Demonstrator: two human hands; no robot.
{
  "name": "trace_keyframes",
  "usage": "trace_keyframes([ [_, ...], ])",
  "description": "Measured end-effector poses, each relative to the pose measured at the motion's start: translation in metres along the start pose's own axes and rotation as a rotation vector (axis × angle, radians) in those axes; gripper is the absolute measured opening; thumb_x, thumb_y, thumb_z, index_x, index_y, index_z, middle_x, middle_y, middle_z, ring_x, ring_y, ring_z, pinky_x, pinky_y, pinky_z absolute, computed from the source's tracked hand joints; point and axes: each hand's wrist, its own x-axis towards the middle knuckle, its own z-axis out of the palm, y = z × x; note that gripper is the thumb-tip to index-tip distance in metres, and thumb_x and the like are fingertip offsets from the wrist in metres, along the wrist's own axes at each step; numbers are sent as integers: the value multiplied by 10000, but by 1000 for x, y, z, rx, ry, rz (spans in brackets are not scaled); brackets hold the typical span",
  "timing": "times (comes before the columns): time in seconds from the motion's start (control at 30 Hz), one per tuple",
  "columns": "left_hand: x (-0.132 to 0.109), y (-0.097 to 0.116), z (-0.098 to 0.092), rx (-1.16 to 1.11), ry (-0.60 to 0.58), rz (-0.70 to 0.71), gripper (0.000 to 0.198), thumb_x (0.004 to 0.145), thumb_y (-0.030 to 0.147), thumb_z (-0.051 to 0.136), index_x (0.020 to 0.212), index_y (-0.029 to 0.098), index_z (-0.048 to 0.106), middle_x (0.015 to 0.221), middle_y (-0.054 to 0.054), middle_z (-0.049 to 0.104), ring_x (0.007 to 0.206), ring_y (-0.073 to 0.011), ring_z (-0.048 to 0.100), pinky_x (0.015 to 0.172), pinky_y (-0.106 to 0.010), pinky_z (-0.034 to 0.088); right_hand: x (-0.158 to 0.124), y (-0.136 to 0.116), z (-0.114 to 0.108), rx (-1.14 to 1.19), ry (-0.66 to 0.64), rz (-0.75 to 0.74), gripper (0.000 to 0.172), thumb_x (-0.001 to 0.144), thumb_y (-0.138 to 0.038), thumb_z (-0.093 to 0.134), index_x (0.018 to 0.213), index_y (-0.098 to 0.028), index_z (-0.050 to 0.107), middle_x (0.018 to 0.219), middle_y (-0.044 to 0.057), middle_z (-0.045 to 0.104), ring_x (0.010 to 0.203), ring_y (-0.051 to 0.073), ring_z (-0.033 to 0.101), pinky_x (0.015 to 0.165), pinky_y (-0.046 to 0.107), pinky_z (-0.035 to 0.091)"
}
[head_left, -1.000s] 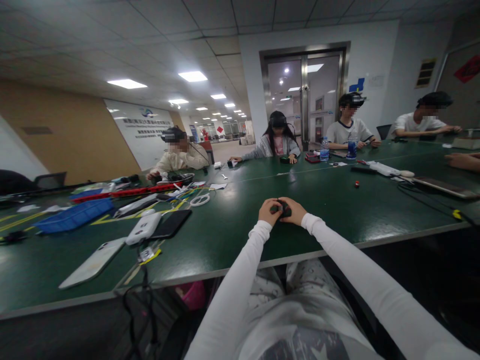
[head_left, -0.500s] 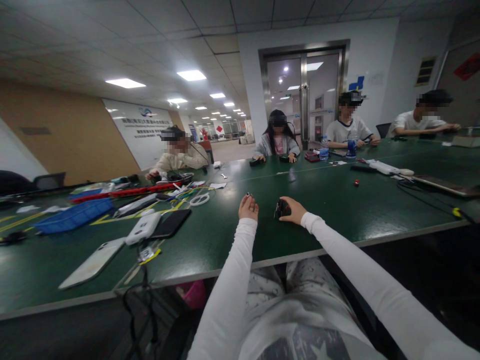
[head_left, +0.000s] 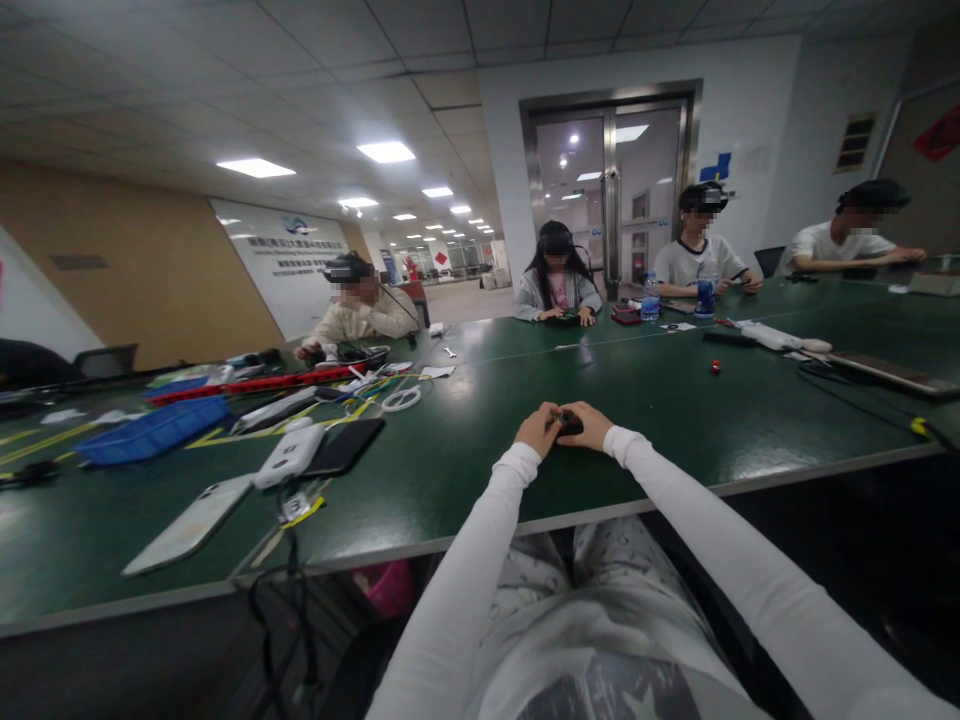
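Note:
My right hand [head_left: 592,428] grips a small black object [head_left: 571,425] just above the green table, its fingers curled over the top and far side. The object's exact kind is too small and covered to tell. My left hand [head_left: 535,430] meets it from the left, with fingertips pinched together at the object's edge. Whatever lies between those left fingertips is too small to make out. Both hands are close together in front of me, near the table's front edge.
Left of my hands lie a black phone [head_left: 346,446], a white phone-like slab [head_left: 189,525], a blue tray [head_left: 154,430] and a coiled white cable [head_left: 401,399]. A small red item [head_left: 715,367] sits to the right. Several people sit across the green table [head_left: 450,470].
My left hand has moved right, from holding a small shiny thing palm-up to touching the black object. My right hand has stayed nearly in place, and the black object now appears lower and flatter.

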Motion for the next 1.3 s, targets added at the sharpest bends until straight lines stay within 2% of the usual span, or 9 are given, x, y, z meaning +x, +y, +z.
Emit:
trace_keyframes([
  [0.1,1,-5,-6,20,41,35,197,652,184,531,842,235,524,750,-3,568,752,-144,541,764,-282,393,-1,-1,1,44,19,26,676,553,-435,644,1126,-154,420,1043,105,446,775,151,529,775,347,421],
  [0.2,0,-20,-25,63,89,-27,182,629,184,556,802,238,538,728,-14,559,772,-156,535,779,-281,382,-2,-3,0,59,20,39,652,585,-430,624,1141,-167,405,1041,98,442,753,135,532,761,342,431],
  [0.33,-14,-55,-80,266,173,-256,201,634,190,549,831,228,528,754,-29,562,809,-166,527,794,-294,370,-5,-5,-3,53,-11,54,622,610,-422,609,1146,-181,404,1052,94,436,771,138,527,752,350,437],
  [0.5,-54,-100,-164,587,290,-501,216,698,220,483,913,220,486,821,-51,586,829,-176,532,755,-295,384,-7,-4,-2,37,-38,58,610,623,-416,604,1145,-170,404,1056,99,435,777,140,528,755,344,439],
  [0.6,-73,-114,-191,669,339,-566,216,709,234,472,924,214,475,815,-50,595,812,-179,541,733,-290,389,-8,-3,-1,21,-43,61,593,628,-400,605,1137,-166,412,1049,97,441,779,139,530,764,343,438],
  [0.73,-81,-120,-197,683,387,-584,221,712,241,462,931,209,477,806,-45,594,783,-173,548,725,-290,393,-10,-4,-2,20,-58,67,574,641,-382,603,1138,-166,414,1057,99,440,795,143,533,766,337,443],
  [0.97,-82,-131,-206,687,583,-504,205,682,233,468,865,157,521,880,-63,570,860,-161,518,796,-279,377,-11,-2,-1,9,-76,70,558,646,-387,598,1132,-179,422,1077,102,433,808,155,540,743,347,455],
  [1.07,-83,-135,-207,658,568,-546,198,663,238,493,841,165,539,868,-49,581,838,-154,529,789,-271,384,-11,-1,0,2,-80,70,550,648,-392,593,1128,-181,426,1084,100,428,809,156,540,727,344,459],
  [1.3,-81,-138,-202,632,507,-519,194,640,234,524,820,172,559,847,-33,605,814,-143,547,777,-254,393,-11,-3,-2,3,-101,83,537,651,-393,588,1124,-192,433,1087,94,426,824,162,535,719,347,459],
])
